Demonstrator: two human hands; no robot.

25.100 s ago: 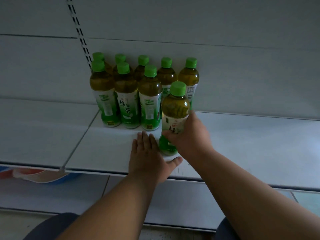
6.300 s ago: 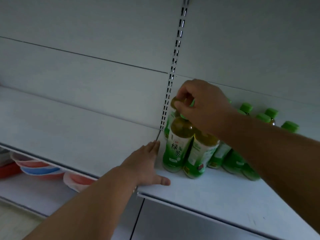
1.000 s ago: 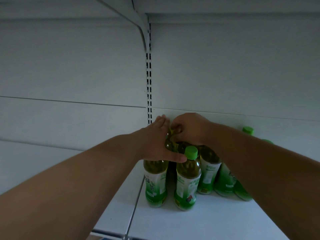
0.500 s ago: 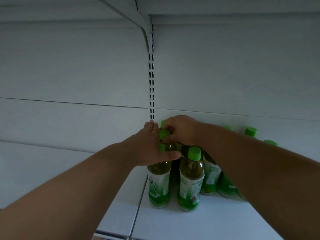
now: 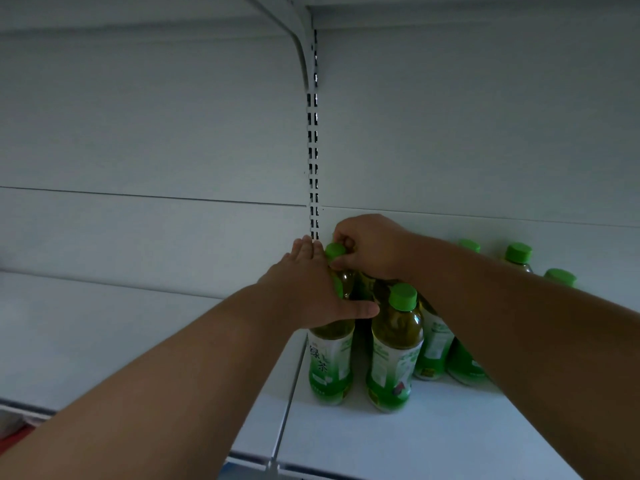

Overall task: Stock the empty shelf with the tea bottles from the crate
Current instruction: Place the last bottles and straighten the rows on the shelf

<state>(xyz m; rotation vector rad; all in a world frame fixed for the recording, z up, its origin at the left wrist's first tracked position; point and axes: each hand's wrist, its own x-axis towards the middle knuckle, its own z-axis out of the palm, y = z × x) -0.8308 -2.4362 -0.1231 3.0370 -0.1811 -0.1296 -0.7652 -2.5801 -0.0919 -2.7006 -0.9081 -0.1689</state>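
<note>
Several green-capped tea bottles stand in rows at the left end of the white shelf (image 5: 398,445). My right hand (image 5: 372,245) pinches the green cap of a rear-left bottle (image 5: 335,250) near the back wall. My left hand (image 5: 311,289) lies with straight fingers against the left side of the front-left bottle (image 5: 330,362), its thumb stretched across the neck. A second front bottle (image 5: 394,351) stands free beside it. My right arm hides much of the rows behind. The crate is out of view.
A slotted upright (image 5: 313,161) runs up the back wall just behind the bottles, with a bracket (image 5: 298,32) under the shelf above. The adjoining shelf board (image 5: 104,334) lies to the left. More caps (image 5: 517,252) show at the back right.
The view has shifted slightly closer. My right hand has risen a little on the rear bottle's cap, which now shows more. My left hand stays pressed against the front-left bottle.
</note>
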